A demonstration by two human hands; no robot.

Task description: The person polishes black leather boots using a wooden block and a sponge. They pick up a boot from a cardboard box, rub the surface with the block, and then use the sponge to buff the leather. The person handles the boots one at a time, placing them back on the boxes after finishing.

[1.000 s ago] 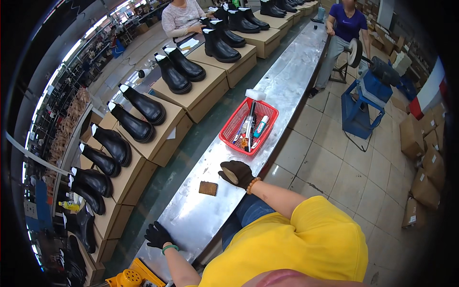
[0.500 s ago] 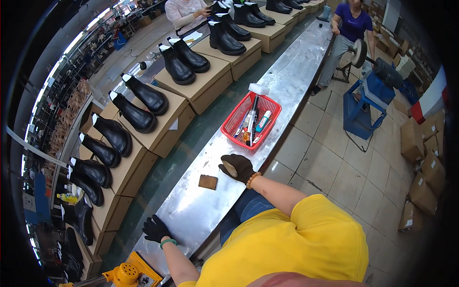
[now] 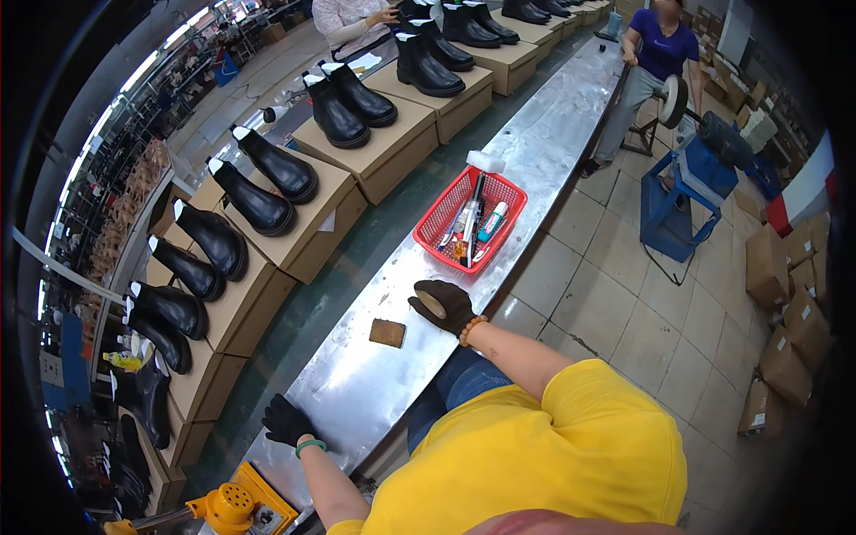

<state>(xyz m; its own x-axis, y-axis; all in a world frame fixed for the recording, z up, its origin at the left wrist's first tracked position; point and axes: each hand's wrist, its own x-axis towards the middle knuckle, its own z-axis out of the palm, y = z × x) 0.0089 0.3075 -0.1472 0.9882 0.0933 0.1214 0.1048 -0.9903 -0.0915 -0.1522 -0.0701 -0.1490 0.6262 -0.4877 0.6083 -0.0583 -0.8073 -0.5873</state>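
Observation:
My right hand [image 3: 453,310], in a dark brown glove, is closed around a tan oval pad [image 3: 432,305] over the metal bench; whether it is a brush or a sponge is unclear. Just left of it a flat brown rectangular block [image 3: 387,333] lies on the bench. Nearer me on the left, my left hand [image 3: 287,421] wears a black glove and rests at the bench's far edge, its fingers apart and holding nothing. Beyond my right hand stands a red plastic basket [image 3: 431,229] holding a tube, pens and other small items.
Black ankle boots [image 3: 267,169] stand in pairs on cardboard boxes [image 3: 334,209] along the green strip beyond the metal bench [image 3: 348,383]. A yellow machine [image 3: 234,506] sits at the lower left. Across the floor, a person [image 3: 664,49] stands beside a blue wheeled machine [image 3: 664,201].
My left hand has shifted very slightly up and left. The boots and boxes sit a little differently in view. My right hand keeps its hold on the oval pad.

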